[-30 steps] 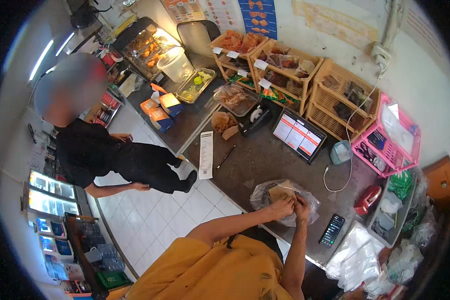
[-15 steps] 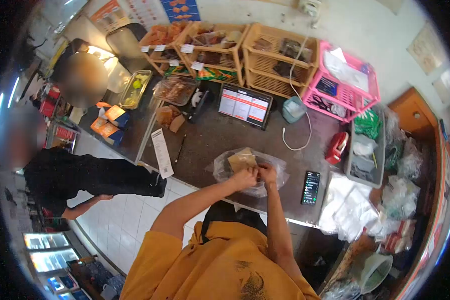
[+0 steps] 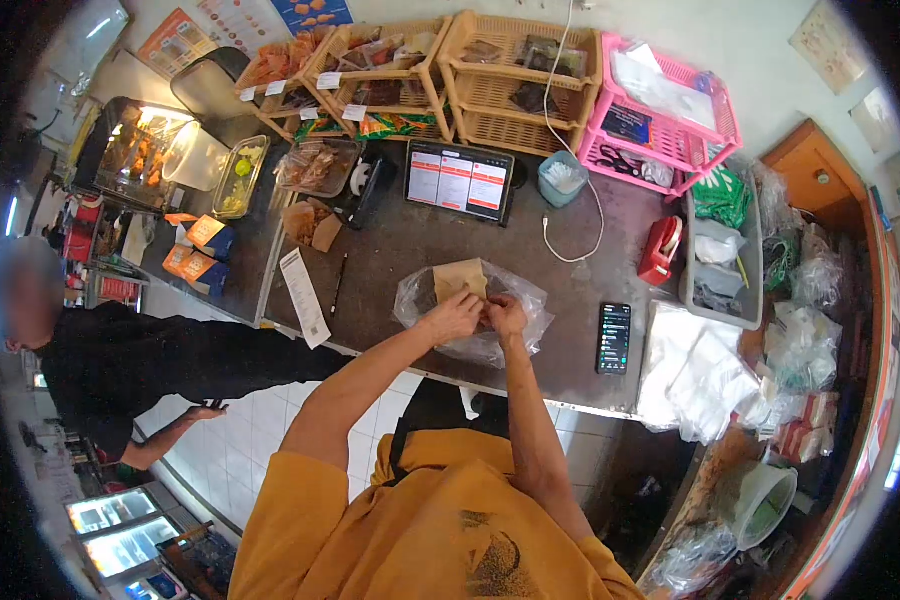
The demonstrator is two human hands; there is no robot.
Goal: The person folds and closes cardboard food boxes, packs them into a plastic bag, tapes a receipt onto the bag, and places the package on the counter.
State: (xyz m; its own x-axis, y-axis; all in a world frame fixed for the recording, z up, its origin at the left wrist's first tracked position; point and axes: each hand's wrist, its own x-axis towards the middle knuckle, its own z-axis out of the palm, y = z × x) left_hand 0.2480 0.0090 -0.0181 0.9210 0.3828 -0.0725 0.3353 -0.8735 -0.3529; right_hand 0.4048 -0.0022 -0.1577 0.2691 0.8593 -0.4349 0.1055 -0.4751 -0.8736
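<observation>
A clear plastic bag (image 3: pixel 533 301) lies spread on the dark counter in front of me, with a brown paper packet (image 3: pixel 456 276) in it or on top of it; which, I cannot tell. My left hand (image 3: pixel 455 314) is closed at the packet's near edge, fingers pinched on the plastic. Right beside it, my right hand (image 3: pixel 507 315) is closed too, its fingertips gathered on the same bag and almost meeting the left ones. The exact spot where the fingers grip is partly hidden by the hands.
Beyond my hands stands a tablet (image 3: pixel 458 180). A phone (image 3: pixel 614 338), stacked plastic bags (image 3: pixel 690 370), a red tape dispenser (image 3: pixel 660 250) and a grey bin (image 3: pixel 718 270) are to the right. A receipt (image 3: pixel 304 297) and pen (image 3: pixel 339 285) lie left. A person in black (image 3: pixel 170 350) stands at left.
The view has shifted, so the counter appears farther up and left. Both hands stay together at the bag, fingers still pinched. The other person's head and hand have changed position.
</observation>
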